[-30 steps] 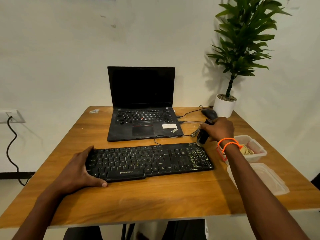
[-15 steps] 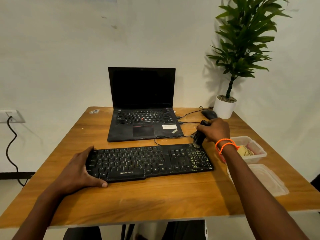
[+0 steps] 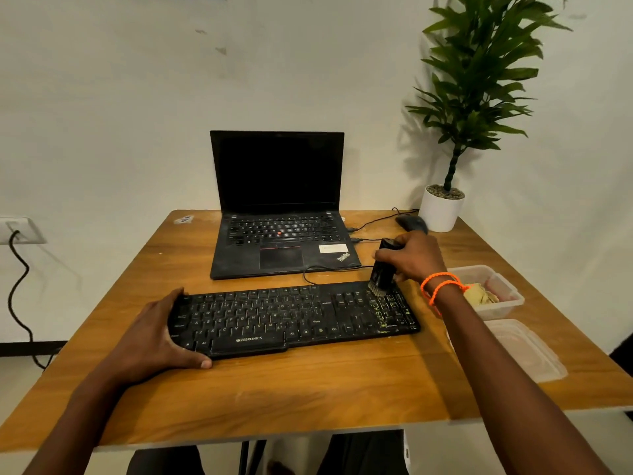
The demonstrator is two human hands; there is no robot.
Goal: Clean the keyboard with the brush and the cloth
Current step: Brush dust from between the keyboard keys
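A black keyboard (image 3: 291, 317) lies across the middle of the wooden table (image 3: 308, 389); pale dust speckles its number pad at the right end. My left hand (image 3: 150, 341) holds the keyboard's left end, fingers over the back edge and thumb along the front. My right hand (image 3: 409, 257) grips a black brush (image 3: 381, 272), held nearly upright, its bristles touching the top of the number pad. A yellowish cloth (image 3: 479, 296) sits in a clear container to the right.
An open black laptop (image 3: 279, 234) stands behind the keyboard, its cables trailing right. A black mouse (image 3: 411, 222) and a potted plant (image 3: 442, 209) are at the back right. A clear container (image 3: 507, 286) and its lid (image 3: 524, 351) lie along the right edge.
My right hand has brought the brush left and down from beside the keyboard's back right corner onto the number pad. My left hand has stayed on the keyboard's left end.
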